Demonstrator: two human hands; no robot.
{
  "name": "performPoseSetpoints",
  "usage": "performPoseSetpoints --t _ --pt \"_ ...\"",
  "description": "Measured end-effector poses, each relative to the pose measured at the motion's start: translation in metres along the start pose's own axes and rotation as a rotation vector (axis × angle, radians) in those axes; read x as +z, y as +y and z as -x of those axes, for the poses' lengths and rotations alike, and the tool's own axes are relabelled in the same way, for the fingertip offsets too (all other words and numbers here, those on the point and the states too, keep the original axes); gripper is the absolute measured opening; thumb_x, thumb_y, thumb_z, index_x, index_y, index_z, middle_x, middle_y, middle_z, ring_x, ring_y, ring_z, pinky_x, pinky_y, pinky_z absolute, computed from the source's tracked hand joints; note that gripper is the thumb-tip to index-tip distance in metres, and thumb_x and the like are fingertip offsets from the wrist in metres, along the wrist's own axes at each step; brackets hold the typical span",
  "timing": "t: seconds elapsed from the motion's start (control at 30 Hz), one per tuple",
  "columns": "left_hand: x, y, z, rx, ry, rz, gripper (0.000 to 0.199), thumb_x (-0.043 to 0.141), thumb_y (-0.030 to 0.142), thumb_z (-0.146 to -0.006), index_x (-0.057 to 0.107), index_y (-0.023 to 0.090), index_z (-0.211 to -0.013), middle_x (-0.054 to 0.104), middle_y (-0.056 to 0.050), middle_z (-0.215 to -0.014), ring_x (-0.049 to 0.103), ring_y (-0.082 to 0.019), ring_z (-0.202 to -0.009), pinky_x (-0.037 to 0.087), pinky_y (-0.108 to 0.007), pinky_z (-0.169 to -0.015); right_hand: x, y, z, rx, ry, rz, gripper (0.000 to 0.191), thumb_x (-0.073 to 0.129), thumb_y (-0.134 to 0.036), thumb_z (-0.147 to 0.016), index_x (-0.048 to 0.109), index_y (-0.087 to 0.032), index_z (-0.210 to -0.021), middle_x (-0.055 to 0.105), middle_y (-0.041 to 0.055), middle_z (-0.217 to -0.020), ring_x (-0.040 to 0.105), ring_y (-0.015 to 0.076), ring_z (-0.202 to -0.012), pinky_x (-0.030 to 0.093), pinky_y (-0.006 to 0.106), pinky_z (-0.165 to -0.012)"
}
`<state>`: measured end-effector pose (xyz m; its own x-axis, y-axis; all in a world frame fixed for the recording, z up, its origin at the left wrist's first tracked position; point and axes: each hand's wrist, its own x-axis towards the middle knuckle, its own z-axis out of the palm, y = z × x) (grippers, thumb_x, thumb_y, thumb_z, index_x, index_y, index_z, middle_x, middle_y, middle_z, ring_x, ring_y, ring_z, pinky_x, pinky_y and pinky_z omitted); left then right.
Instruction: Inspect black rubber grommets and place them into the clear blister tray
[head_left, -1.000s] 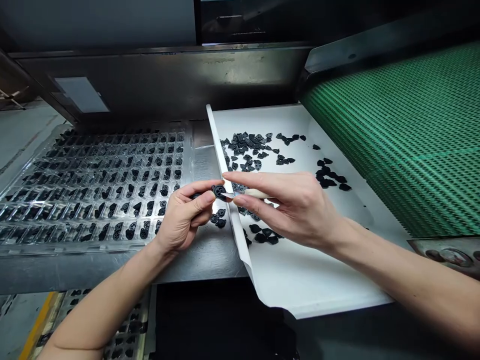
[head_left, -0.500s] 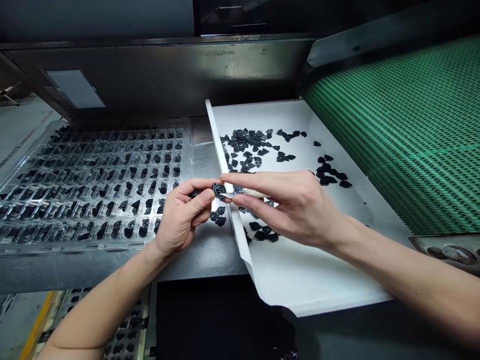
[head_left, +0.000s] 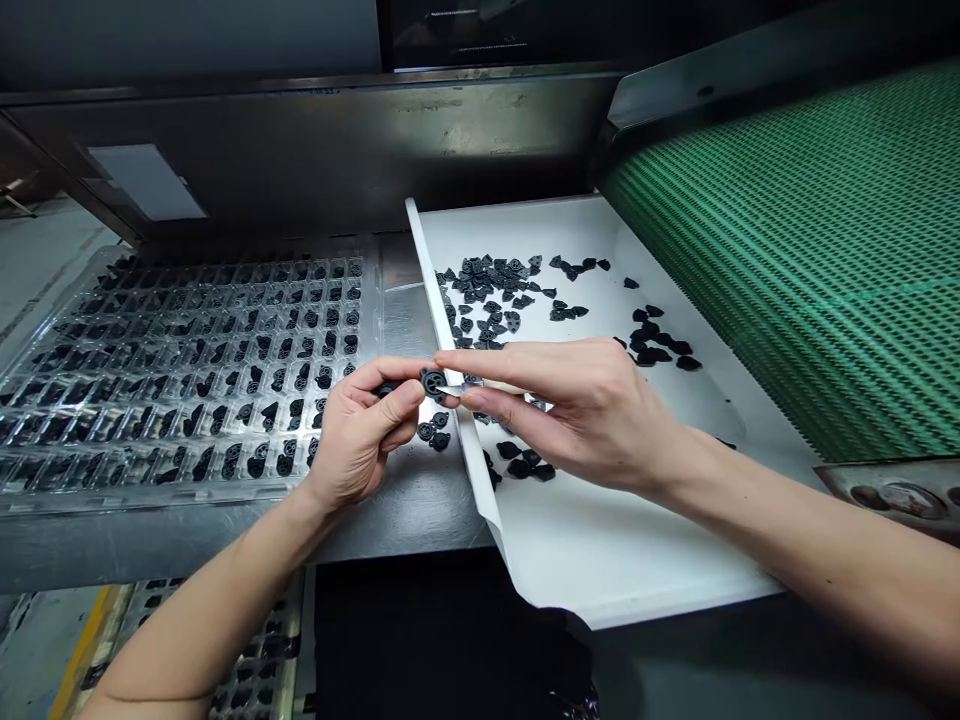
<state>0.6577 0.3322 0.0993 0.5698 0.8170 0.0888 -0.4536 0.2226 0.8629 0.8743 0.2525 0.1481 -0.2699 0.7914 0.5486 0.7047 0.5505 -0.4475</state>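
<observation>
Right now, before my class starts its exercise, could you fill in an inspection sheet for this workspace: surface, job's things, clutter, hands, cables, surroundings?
Surface: metal table; at right, a white sheet with a raised left edge.
Job's things: black part and pale-handled tool, its tip at the part; clear compartment tray holding similar dark pieces.
Clutter: loose pieces on the metal; scattered clusters on the white sheet.
Hands: left hand pinches the part; right hand grips the tool.
Cables: nothing seen.
Surroundings: green mesh at right; paper on the back panel.
</observation>
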Motion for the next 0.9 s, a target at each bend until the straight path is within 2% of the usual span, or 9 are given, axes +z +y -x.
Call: performPoseSetpoints --t 0.23,0.47,0.9 --pt "-0.0014 -0.0004 0.0009 -0.003 0.01 -0.012 0.013 0.091 0.029 -0.087 0.089 0.023 -0.098 0.062 -0.002 -0.069 0.032 -0.001 -0.047 0.02 -0.014 -0.042 -0.0008 -0.0015 -0.0001 -0.006 0.013 -0.007 0.031 0.071 -0.026 -0.109 0.078 -0.015 -0.137 0.078 0.0011 -0.086 0.065 0.0115 -0.067 0.045 0.027 -0.059" --pt "-0.0028 -0.0014 -0.0003 -0.023 0.016 -0.006 0.015 0.093 0.029 -0.085 0.088 0.02 -0.096 0.059 0.0 -0.066 0.031 -0.001 -0.045 0.02 -0.013 -0.042 -0.001 -0.0016 0.0004 -0.016 0.009 0.004 0.031 0.069 -0.026 -0.11 0.078 -0.016 -0.138 0.079 0.0018 -0.089 0.066 0.011 -0.068 0.044 0.026 -0.059" --pt "-0.0027 0.0012 -0.0001 -0.044 0.055 -0.023 0.025 0.096 0.032 -0.081 0.083 0.015 -0.094 0.074 -0.009 -0.072 0.032 -0.002 -0.043 0.02 -0.015 -0.041 -0.0028 -0.0019 0.0011 -0.001 -0.008 0.039 0.03 0.066 -0.03 -0.112 0.078 -0.021 -0.138 0.08 0.0016 -0.09 0.066 0.0107 -0.068 0.042 0.026 -0.058"
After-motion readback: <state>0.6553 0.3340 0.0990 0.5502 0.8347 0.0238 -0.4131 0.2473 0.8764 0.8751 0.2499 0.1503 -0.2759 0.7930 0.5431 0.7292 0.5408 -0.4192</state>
